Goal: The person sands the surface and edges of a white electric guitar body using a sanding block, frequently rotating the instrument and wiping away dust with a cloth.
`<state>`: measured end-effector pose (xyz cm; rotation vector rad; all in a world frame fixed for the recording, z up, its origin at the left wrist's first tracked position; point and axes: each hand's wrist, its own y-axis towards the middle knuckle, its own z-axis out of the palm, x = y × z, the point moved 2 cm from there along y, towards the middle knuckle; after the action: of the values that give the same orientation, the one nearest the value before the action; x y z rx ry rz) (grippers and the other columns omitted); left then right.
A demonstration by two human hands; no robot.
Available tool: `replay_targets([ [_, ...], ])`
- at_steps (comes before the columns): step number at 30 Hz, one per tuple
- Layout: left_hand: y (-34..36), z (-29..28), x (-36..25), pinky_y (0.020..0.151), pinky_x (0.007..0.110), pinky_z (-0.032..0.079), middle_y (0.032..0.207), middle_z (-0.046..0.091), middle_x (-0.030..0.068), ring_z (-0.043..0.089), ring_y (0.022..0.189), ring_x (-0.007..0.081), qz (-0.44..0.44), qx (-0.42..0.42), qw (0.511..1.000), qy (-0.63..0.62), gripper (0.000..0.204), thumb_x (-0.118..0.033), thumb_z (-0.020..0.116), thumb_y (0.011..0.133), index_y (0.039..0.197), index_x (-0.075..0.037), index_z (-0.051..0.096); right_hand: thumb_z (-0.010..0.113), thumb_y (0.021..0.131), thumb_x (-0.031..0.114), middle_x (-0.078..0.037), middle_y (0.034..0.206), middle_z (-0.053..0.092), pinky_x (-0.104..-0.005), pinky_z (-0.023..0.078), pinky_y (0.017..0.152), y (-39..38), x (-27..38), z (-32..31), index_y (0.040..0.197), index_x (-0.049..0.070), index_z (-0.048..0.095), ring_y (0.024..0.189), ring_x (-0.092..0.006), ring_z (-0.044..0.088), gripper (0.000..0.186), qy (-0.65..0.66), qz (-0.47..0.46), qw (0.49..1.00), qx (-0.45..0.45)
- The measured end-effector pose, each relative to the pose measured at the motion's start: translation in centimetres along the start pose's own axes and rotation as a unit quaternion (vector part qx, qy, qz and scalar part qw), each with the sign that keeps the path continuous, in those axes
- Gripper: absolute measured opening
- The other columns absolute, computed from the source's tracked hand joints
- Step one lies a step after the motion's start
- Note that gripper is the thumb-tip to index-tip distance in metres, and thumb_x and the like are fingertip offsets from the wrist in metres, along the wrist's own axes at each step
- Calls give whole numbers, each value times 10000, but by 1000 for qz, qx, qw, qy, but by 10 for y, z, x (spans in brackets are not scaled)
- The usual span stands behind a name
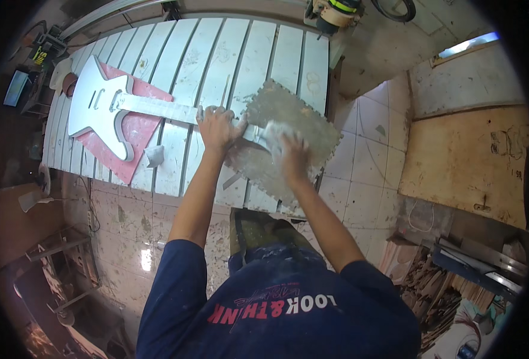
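A white electric guitar [100,99] with an angular, pointed body lies on the slatted table, its neck [156,107] running to the right. My left hand [217,127] grips the neck near its far end, thumb to the right and fingers curled over it. Over the headstock end is my right hand [293,157], smeared by motion. A whitish patch [277,134] shows at its fingers, too blurred to tell whether it is a cloth, a pad or the headstock itself. Beneath the guitar body is a pink mat [142,128]; the headstock lies above a grey-brown mat [300,113] with toothed edges.
The white slatted table [216,60] has dark gaps between its boards. A small crumpled white piece [154,156] lies beside the pink mat. Behind the table stands a machine with a yellow-green band [336,12]. Stacked wood pieces [435,284] are at the lower right.
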<state>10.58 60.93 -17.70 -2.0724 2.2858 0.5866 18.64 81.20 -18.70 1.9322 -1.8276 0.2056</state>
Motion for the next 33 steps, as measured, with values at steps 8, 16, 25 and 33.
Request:
replay_targets([
  [8,-1,-2,0,1145,607,323,963,749,99,645,1085,333,-4,4,1000,-9,499,-572,639,903,826,-105,799,745,833,196,-134,1329,616,-541,420,999,-8,6,5,1226,187,696,1192,-373,565,396,40,-18,999,-6],
  [16,0,-1,0,1143,606,334,961,752,91,645,1076,326,1,-12,1000,-8,463,-548,665,888,819,-110,801,756,832,208,-156,1298,604,-578,397,1026,-10,2,12,1257,190,701,1210,-408,544,428,47,-13,997,54],
  [25,-2,2,2,1144,609,333,956,749,81,645,1066,321,4,-32,999,-15,456,-554,692,875,809,-116,800,751,845,238,-150,1174,634,-570,403,1010,2,-2,6,1190,142,700,1146,-393,578,362,19,-19,999,29],
  [33,-1,-1,0,1141,594,337,955,746,79,643,1089,317,1,-15,1000,1,479,-585,669,877,827,-130,809,732,869,241,-147,1225,642,-537,416,992,-24,-11,-17,1226,155,701,1131,-378,581,368,6,-41,999,-15],
])
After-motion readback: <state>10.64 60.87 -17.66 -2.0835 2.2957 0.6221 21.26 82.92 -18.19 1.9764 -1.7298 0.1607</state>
